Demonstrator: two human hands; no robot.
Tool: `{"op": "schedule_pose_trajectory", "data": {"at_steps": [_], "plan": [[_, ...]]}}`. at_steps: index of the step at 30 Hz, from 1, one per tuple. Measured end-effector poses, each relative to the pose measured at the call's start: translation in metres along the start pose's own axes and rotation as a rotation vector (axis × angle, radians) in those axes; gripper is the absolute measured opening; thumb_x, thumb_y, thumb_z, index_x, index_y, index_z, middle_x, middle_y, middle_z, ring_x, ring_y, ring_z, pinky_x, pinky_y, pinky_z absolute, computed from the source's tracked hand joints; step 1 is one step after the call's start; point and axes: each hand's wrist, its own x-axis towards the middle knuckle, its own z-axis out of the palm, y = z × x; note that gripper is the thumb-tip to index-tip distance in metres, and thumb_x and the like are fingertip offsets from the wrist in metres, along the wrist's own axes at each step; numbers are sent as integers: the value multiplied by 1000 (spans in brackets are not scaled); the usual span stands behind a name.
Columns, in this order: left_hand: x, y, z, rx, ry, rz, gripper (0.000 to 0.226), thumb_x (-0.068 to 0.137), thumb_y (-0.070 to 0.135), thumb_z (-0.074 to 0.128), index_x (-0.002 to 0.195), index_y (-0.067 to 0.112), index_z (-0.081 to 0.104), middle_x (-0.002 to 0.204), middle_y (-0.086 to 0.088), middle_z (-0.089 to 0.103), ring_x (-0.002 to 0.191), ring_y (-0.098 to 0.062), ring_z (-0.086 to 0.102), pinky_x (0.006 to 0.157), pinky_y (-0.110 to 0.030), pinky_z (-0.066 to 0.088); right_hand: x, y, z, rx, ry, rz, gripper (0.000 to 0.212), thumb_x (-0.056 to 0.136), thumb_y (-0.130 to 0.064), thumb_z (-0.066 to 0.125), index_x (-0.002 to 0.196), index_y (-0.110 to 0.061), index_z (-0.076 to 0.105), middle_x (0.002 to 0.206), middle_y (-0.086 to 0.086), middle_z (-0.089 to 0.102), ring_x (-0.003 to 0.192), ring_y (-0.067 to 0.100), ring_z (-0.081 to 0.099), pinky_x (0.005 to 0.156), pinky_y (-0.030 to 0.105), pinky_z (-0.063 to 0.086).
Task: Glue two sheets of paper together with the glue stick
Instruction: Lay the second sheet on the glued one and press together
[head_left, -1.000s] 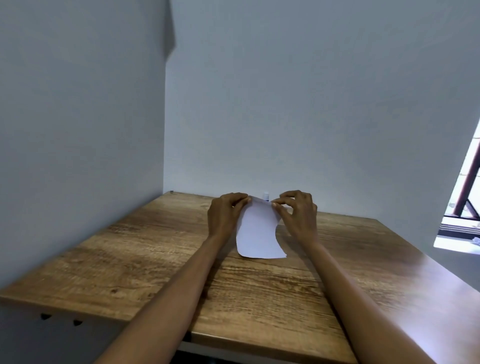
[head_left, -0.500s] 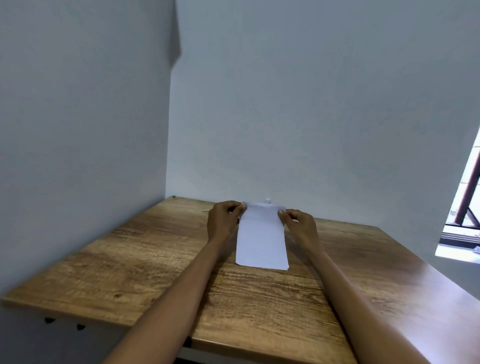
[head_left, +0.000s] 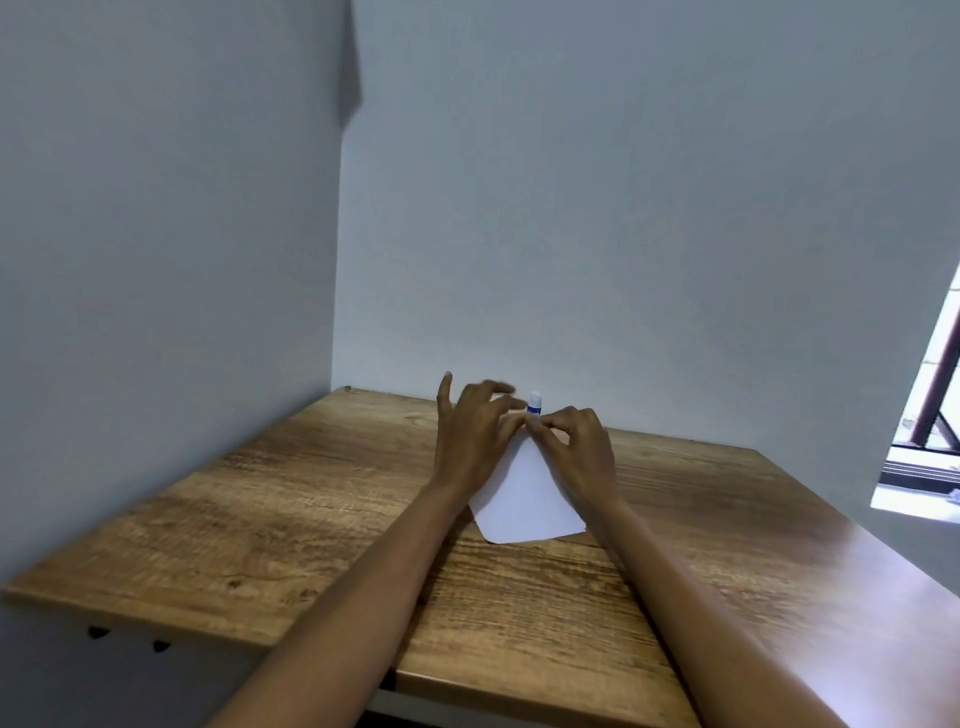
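White paper (head_left: 524, 496) lies on the wooden table (head_left: 291, 525), its near edge flat and its far end raised between my hands. Whether it is one sheet or two stacked, I cannot tell. My right hand (head_left: 576, 449) pinches the paper's far edge with curled fingers. My left hand (head_left: 472, 431) rests on the paper's left side with fingers spread and fairly straight, little finger lifted. The glue stick (head_left: 535, 402), white cap over a blue band, stands upright just behind my fingertips near the back wall.
Grey walls close the table on the left and at the back. A window opening (head_left: 930, 426) with a dark frame shows at the far right. Bare wood spreads to the left and right of the paper.
My hands came together at the paper's far edge and the paper turned slightly. My left hand opened its fingers. The glue stick now shows more behind them.
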Motion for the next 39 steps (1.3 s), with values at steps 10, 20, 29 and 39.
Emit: {"op": "schedule_pose_trajectory", "data": {"at_steps": [10, 20, 29, 39], "plan": [[3, -8, -10, -219, 55, -340, 13, 89, 22, 58, 85, 15, 69, 89, 3, 71, 76, -9, 56, 65, -22, 38, -1, -3, 1, -57, -116, -2, 18, 84, -36, 66, 87, -21, 76, 82, -11, 63, 90, 11, 49, 73, 32, 35], [2, -30, -20, -264, 167, -684, 16, 93, 19, 55, 95, 10, 68, 100, -7, 69, 91, -22, 60, 71, -27, 39, -4, 11, -17, 92, -273, 256, 22, 86, -34, 63, 72, -22, 73, 76, -7, 72, 75, 6, 63, 71, 37, 45], [1, -26, -21, -341, 248, -735, 19, 94, 14, 53, 101, 4, 67, 108, -11, 67, 98, -25, 61, 75, -27, 39, -4, 4, -12, 314, -233, 403, 42, 86, -32, 64, 79, 10, 62, 69, 16, 58, 67, 13, 49, 64, 29, 34], [2, 1, -14, 13, 78, -67, 35, 98, 23, 44, 130, 16, 53, 142, -2, 48, 138, -17, 36, 118, -44, 4, -4, 4, -8, 199, -116, 316, 36, 86, -31, 63, 63, -4, 61, 58, -4, 59, 57, 8, 50, 60, 30, 34]]}}
